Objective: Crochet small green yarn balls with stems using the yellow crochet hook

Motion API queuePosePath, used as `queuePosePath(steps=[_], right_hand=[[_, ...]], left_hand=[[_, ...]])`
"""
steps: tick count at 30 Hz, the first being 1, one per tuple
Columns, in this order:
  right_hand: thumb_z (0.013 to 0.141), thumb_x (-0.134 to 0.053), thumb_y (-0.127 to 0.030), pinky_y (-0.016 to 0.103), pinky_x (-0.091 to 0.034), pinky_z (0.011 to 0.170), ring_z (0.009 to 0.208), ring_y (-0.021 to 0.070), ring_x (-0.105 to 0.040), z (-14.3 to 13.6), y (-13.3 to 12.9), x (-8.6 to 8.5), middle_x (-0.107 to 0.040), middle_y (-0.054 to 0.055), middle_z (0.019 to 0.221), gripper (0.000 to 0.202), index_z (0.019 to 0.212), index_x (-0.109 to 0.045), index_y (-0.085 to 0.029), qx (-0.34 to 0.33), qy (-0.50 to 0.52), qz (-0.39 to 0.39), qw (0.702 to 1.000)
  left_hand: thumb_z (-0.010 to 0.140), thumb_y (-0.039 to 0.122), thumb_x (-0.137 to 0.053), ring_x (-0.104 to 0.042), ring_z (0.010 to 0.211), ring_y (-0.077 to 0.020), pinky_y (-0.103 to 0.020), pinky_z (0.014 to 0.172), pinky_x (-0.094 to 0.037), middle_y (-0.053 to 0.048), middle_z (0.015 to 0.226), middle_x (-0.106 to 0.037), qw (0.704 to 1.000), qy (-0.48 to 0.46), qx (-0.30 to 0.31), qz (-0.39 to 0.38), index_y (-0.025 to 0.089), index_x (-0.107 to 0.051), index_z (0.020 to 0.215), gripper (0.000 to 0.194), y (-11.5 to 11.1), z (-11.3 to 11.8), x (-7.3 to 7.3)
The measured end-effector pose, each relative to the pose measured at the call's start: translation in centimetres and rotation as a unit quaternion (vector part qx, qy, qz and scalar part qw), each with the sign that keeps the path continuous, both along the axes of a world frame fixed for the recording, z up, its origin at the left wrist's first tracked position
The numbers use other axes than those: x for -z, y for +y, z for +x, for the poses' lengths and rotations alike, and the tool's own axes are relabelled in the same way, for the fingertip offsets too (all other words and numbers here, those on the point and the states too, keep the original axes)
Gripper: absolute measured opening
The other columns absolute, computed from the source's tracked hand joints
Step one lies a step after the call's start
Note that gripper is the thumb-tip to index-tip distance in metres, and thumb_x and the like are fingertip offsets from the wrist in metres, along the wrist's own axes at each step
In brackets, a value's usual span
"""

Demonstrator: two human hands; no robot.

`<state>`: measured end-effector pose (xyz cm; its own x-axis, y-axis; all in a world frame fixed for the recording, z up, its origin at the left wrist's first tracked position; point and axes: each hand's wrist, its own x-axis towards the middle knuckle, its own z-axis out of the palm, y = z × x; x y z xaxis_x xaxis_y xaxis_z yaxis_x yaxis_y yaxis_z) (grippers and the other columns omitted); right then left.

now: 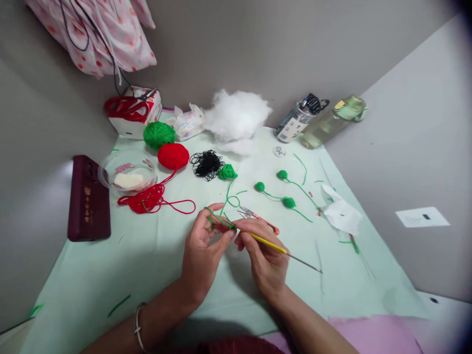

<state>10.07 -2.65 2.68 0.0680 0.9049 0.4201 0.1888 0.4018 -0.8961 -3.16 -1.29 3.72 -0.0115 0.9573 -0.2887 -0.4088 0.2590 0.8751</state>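
Note:
My left hand pinches a small piece of green crochet between thumb and finger, with green yarn looped around its fingers. A yellow-handled crochet hook is held in my right hand, its far end pointing down to the right. The hook's working tip meets the crochet piece, partly hidden by fingers. From the left hand the yarn runs up to a small green yarn ball. Orange-handled scissors lie just behind my right hand, partly covered by it.
Red yarn, a green ball, black yarn and a clear bowl lie left. White stuffing sits behind. Several green crocheted balls, a tissue and a bottle are right. A phone stands far left.

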Motion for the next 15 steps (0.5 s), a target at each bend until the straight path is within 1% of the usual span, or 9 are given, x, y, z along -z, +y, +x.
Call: queuePosePath(steps=[3,6,9,11,15], right_hand=[[0.101,-0.062,-0.010,0.028,-0.057,0.058,0.084,0.0182,-0.072,0.2,0.0,0.0,-0.080,0.008,0.106,0.030,0.118,-0.079,-0.029,-0.001,-0.020,0.008,1.000],[0.100,-0.063,-0.008,0.033,-0.061,0.071,0.093,0.0200,-0.072,0.6,0.1,-0.1,-0.080,0.007,0.106,0.033,0.120,-0.078,-0.029,0.006,-0.053,0.023,0.998],[0.098,-0.064,-0.002,0.036,-0.062,0.081,0.095,0.0192,-0.073,0.8,0.3,-0.4,-0.080,0.005,0.103,0.038,0.121,-0.077,-0.029,0.014,-0.090,0.052,0.995],[0.096,-0.064,0.000,0.035,-0.062,0.082,0.096,0.0184,-0.073,1.0,0.4,-0.7,-0.079,0.005,0.102,0.040,0.121,-0.077,-0.028,0.011,-0.113,0.066,0.991],[0.096,-0.064,0.001,0.034,-0.062,0.086,0.097,0.0175,-0.074,1.1,0.5,-0.9,-0.079,0.004,0.103,0.040,0.120,-0.076,-0.028,0.001,-0.128,0.066,0.990]], left_hand=[[0.083,0.024,-0.083,-0.071,0.095,-0.0165,-0.028,0.090,-0.057,-0.001,0.096,-0.072,1.000,0.000,0.014,0.005,0.021,-0.060,0.123,0.046,-0.2,-0.1,0.0],[0.083,0.025,-0.083,-0.070,0.097,-0.0160,-0.028,0.091,-0.057,-0.001,0.098,-0.070,1.000,-0.015,0.026,0.008,0.020,-0.059,0.125,0.048,-0.5,-0.2,0.0],[0.084,0.025,-0.081,-0.068,0.090,-0.0136,-0.026,0.087,-0.058,0.001,0.092,-0.066,0.999,-0.021,0.031,0.017,0.020,-0.060,0.125,0.046,-0.6,-0.3,-0.1],[0.085,0.023,-0.080,-0.068,0.089,-0.0134,-0.026,0.087,-0.058,0.001,0.090,-0.065,0.999,-0.026,0.036,0.021,0.019,-0.060,0.124,0.044,-0.5,-0.4,-0.1],[0.085,0.022,-0.078,-0.068,0.090,-0.0130,-0.026,0.088,-0.057,0.001,0.093,-0.066,0.998,-0.031,0.059,0.007,0.019,-0.062,0.123,0.041,-0.3,-0.7,0.0]])
